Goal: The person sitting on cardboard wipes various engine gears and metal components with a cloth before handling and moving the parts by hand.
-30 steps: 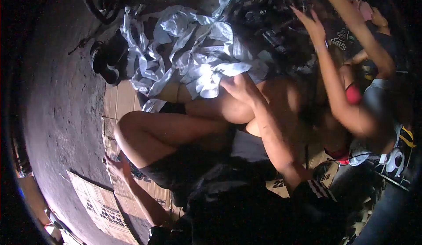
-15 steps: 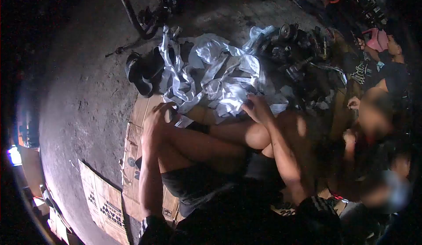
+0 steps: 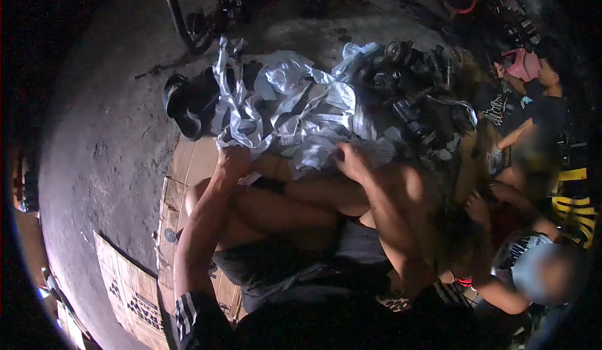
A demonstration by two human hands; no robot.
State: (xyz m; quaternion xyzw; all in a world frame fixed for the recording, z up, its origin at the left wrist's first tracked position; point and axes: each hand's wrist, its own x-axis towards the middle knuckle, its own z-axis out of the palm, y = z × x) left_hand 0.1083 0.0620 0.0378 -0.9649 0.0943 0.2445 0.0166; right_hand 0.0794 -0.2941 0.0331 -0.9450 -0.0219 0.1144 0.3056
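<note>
Strips [image 3: 300, 127] are spread beyond the cardboard [image 3: 191, 162].
Left hand [image 3: 234, 162] and right hand [image 3: 352, 164] are set by them; grip cannot be told. Any pull is best kept gentle.

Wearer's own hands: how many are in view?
2: the left hand at the lower-left end of the white strips, the right hand by their lower edge, further right. Neither is hidden.

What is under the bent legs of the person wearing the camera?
Cardboard shows left of the legs and, partly, between them and the pale strips. Whatever lies directly beneath the legs is covered.
</note>
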